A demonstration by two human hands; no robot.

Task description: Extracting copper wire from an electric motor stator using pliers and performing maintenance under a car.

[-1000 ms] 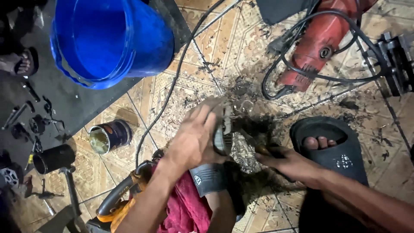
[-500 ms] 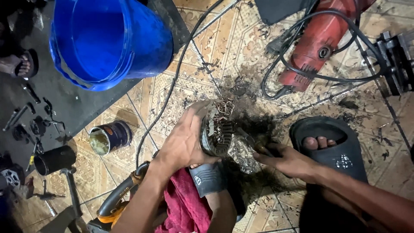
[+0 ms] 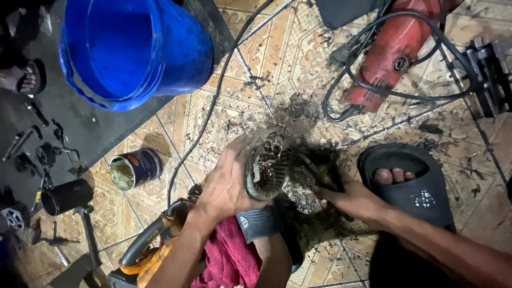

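My left hand (image 3: pixel 226 184) grips a dirty round metal motor part (image 3: pixel 266 168), holding it tilted above the tiled floor so its open end with windings faces up. My right hand (image 3: pixel 349 197) is closed around a small dark tool (image 3: pixel 314 173) whose tip pokes at the side of the part. Black grime and shavings (image 3: pixel 304 114) lie scattered on the tiles around the part. My feet in black sandals (image 3: pixel 410 184) sit on either side of the work.
A blue bucket (image 3: pixel 133 50) stands upper left. A small open tin (image 3: pixel 134 168) and a black cylinder (image 3: pixel 66 196) sit left. A red power tool (image 3: pixel 392 50) with black cable lies upper right. A yellow tool (image 3: pixel 149 248) and red rag (image 3: pixel 229 256) are near.
My left hand has turned the motor part so its open end shows more, and my right hand's tool has moved closer against it.
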